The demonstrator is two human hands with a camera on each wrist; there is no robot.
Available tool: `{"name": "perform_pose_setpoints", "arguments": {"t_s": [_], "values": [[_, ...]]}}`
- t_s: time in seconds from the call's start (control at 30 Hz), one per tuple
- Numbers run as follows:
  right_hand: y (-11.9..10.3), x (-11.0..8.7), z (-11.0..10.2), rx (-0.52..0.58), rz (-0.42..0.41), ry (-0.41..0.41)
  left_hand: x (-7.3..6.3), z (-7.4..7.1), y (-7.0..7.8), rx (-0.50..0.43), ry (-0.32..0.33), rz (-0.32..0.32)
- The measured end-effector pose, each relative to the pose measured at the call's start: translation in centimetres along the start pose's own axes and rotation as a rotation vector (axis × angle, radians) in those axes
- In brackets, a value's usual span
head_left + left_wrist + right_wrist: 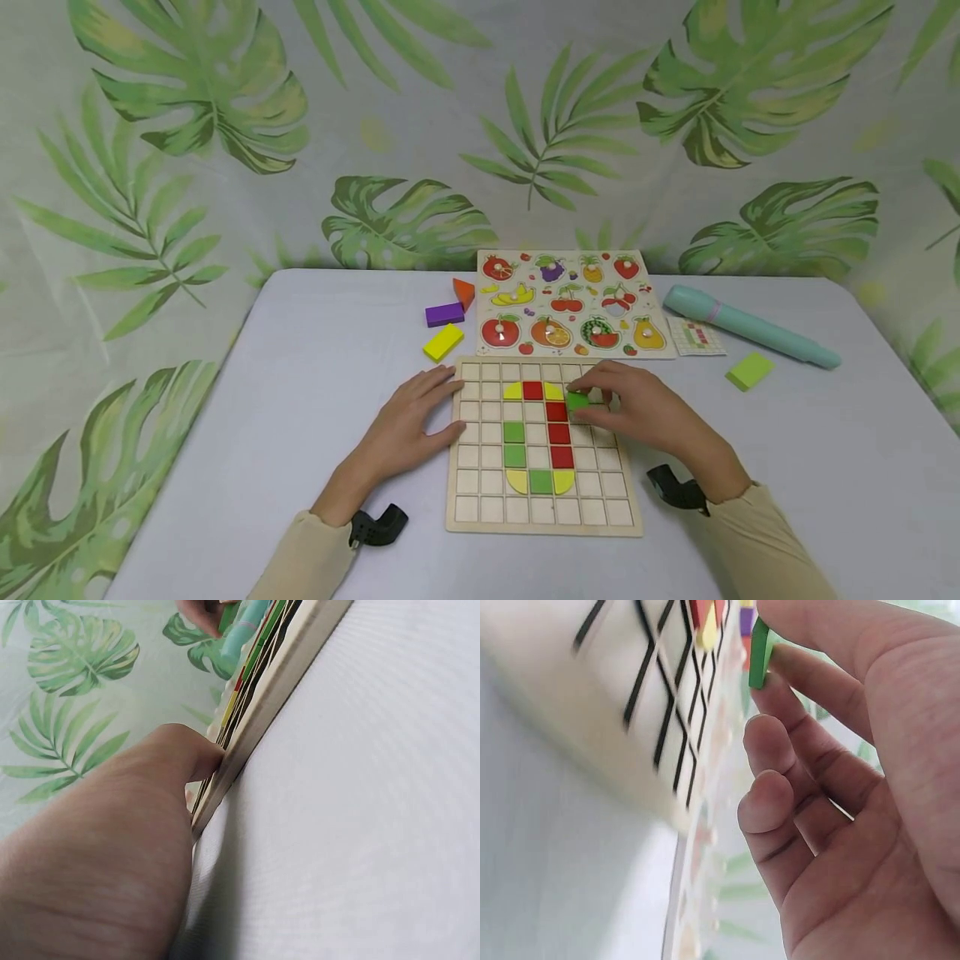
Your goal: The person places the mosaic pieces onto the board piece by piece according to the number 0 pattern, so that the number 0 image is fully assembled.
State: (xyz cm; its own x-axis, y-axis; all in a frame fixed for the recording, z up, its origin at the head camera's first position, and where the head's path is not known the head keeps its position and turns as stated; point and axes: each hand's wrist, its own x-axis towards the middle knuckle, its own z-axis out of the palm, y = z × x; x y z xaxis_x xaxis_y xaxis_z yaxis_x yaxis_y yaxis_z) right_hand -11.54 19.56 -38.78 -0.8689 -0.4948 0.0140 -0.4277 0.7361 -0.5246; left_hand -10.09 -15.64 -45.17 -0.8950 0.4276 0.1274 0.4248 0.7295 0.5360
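Note:
My right hand [645,408] pinches a green square tile [760,656] between thumb and fingers, just above the right side of a wooden grid board [467,508]. The other fingers curve loosely in the right wrist view. My left hand [401,425] rests along the board's left edge, fingertips and thumb touching it. On the grid lies a ring of tiles: a red tile [532,390] at the top with more reds down the right, green tiles [513,432] at left and bottom, and rounded yellow pieces [517,481] at the corners.
Behind the board lies a fruit puzzle [551,323], with a small pattern card [697,337] beside it. A teal cylinder [757,328] and a light green block [750,372] lie at right. Purple [445,314], yellow [443,342] and orange [464,293] blocks lie at back left.

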Motion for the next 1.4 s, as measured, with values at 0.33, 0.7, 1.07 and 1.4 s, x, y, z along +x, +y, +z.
{"name": "perform_pose_setpoints", "arguments": {"t_s": [0.33,0.7,1.07,1.4], "values": [[-1.9,2.6,2.6,0.056,-0.023,-0.027,0.1,0.0,0.0,0.008,-0.003,-0.005],[-3.4,4.2,4.4,-0.007,-0.078,-0.052,0.1,0.0,0.1,-0.002,-0.008,-0.010],[-4.1,4.4,5.2,-0.026,-0.074,-0.040,0.2,0.0,0.2,0.003,-0.023,-0.005],[-4.1,3.2,4.3,-0.043,-0.018,-0.042,0.2,0.1,0.2,0.001,-0.020,-0.005]]}}
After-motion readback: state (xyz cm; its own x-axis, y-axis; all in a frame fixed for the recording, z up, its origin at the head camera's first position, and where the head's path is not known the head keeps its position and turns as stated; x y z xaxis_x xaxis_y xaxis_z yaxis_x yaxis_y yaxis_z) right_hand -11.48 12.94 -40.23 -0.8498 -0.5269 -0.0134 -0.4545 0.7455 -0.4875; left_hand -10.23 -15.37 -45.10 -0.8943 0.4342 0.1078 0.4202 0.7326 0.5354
